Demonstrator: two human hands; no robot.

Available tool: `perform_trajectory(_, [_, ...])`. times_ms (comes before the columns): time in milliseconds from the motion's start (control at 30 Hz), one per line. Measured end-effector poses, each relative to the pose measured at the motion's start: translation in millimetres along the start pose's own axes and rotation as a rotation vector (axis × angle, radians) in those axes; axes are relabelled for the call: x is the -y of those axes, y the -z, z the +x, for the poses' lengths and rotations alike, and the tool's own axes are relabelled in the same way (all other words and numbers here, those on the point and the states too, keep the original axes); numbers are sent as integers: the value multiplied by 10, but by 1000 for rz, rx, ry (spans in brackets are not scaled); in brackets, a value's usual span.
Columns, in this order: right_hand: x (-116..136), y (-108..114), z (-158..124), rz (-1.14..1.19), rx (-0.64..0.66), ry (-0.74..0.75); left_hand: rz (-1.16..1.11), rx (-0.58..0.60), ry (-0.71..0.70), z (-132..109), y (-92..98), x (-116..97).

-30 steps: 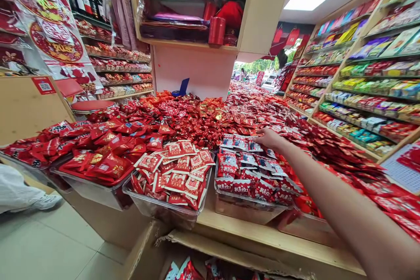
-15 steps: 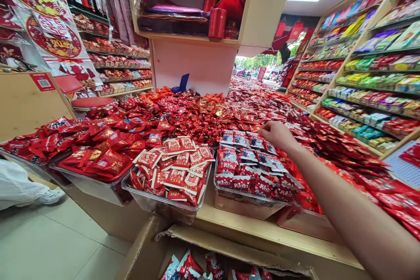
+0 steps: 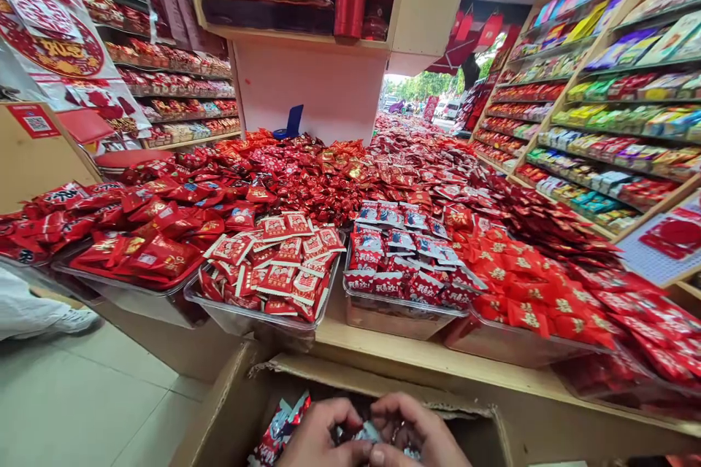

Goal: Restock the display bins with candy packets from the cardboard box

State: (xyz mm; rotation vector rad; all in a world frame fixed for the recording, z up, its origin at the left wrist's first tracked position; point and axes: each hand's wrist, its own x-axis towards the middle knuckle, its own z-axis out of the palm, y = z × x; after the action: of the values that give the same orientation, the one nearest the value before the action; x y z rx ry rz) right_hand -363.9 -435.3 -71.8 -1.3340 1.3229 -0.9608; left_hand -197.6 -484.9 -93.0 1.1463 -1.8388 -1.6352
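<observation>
My left hand (image 3: 324,436) and my right hand (image 3: 417,429) are together inside the open cardboard box (image 3: 224,408), at the bottom of the head view. Their fingers curl toward each other around small red-and-silver candy packets (image 3: 366,432), partly hidden by the fingers. More candy packets (image 3: 280,427) of this kind lie in the box to the left of my left hand. Just beyond the box, a clear plastic bin (image 3: 402,310) holds neat rows of similar packets, labels facing out.
Beside that bin stand a bin of red-and-cream packets (image 3: 279,263) and a heap of orange-red packets (image 3: 526,284). Red sweets cover the counter behind. Stocked shelves (image 3: 618,109) line the right side. A person's shoe (image 3: 77,321) is at the left on the tiled floor (image 3: 104,387).
My right hand has come back from the rows of packets in the clear bin, down into the cardboard box. My left hand has come into view there. The view has shifted slightly.
</observation>
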Motion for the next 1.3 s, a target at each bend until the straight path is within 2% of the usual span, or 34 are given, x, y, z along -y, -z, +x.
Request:
perform_trajectory(133, [382,79,-89,-70,-87,1,-168,-109,-21,2,-35,-352])
perform_trajectory(267, [440,156,-50,131,-233,2,-413,-62,-66,48,-21,-642])
perform_trajectory(400, [357,145,10,460,-352,-50,-520,-15,16,57,-23,-685])
perform_trajectory(533, [395,67,68,813,-352,-64,-688,5,58,51,-62,-668])
perform_trajectory(600, [413,41,89,887,-353,-66,-765,5,63,58,-81,-675])
perform_trajectory(700, [383,46,96,773,-352,-26,-719,-8,72,74,-86,-678])
perform_trajectory(833, [274,75,69,454,-335,85,-401,-22,-40,90,-56,-627])
perform_trajectory(933, [203,58,50,299,-372,90,-431,-46,-42,96,-26,-572])
perform_trajectory(1033, [175,15,42,244,-426,131,-483,-73,-25,102,7,-542])
perform_trajectory(1200, [197,-41,56,283,-471,156,-474,-141,-96,115,61,-521])
perform_trajectory(1300, [196,-56,53,214,-425,122,-446,-172,-120,116,95,-488])
